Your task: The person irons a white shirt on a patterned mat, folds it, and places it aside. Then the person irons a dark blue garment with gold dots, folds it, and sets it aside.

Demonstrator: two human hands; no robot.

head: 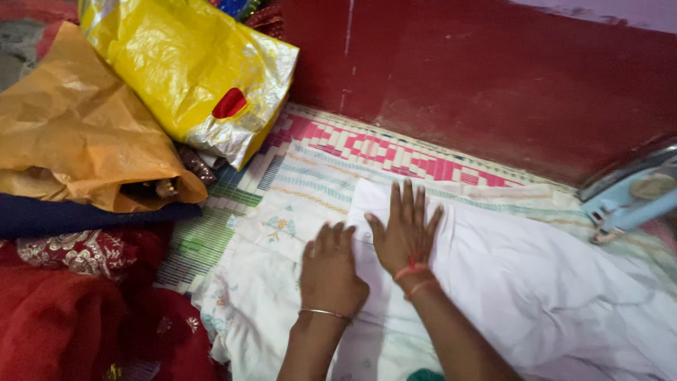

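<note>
At the near left, a red embroidered cloth point(77, 296) is lying in folds, with a dark blue folded cloth point(84, 217) sitting just above it. An orange plastic bag point(70, 134) is resting on the blue cloth, its open mouth facing right. Beyond it, at the far left, a yellow plastic package point(190, 70) with silver edges is leaning over the orange bag; a small red oval label point(230, 104) is showing on its near face. Both are lying on a woven mat point(352, 148) with pink, white and green checks, which is running along a dark red wall point(493, 77).

In the middle, a white garment point(536, 282) is spreading over a pale printed sheet point(282, 226) on the mat. The left hand point(330, 271), wearing a thin metal bangle point(324, 313), is pressing down on the garment's left edge with fingers curled close together, holding nothing. Just to its right, the right hand point(405, 233), with red thread point(415, 271) at the wrist, is lying flat on the white cloth, fingers spread wide and pointing far, also gripping nothing. The two hands are nearly touching.

At the far right, a light blue electric iron point(635, 197) is resting at the edge of the mat, well apart from the hands
</note>
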